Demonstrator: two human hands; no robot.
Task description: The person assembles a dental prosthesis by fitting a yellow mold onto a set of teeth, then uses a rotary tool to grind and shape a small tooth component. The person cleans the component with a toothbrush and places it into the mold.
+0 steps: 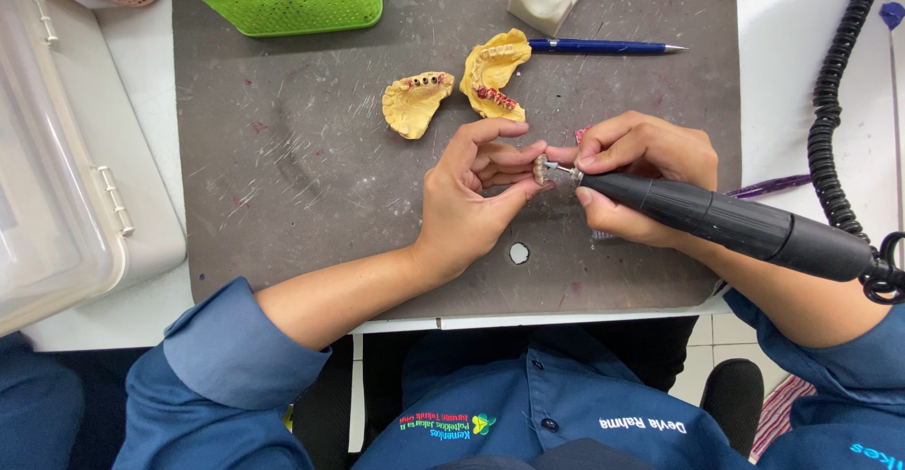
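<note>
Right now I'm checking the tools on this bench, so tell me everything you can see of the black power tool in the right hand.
The black power tool is a long, smooth, pen-like handpiece, dark and matte like plastic or metal. It lies nearly level, its thin metal tip pointing left against a small pale tooth piece pinched in the left hand. The right hand grips its front end like a pencil. Its rear joins a black coiled cord running up the bench's right side.

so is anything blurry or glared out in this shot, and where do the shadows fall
Head view: even, soft overhead light, sharp across the grey mat; faint shadows under the left hand and right hand; mild sheen on the black handpiece; the clear plastic box at the left edge looks slightly stretched.
</note>
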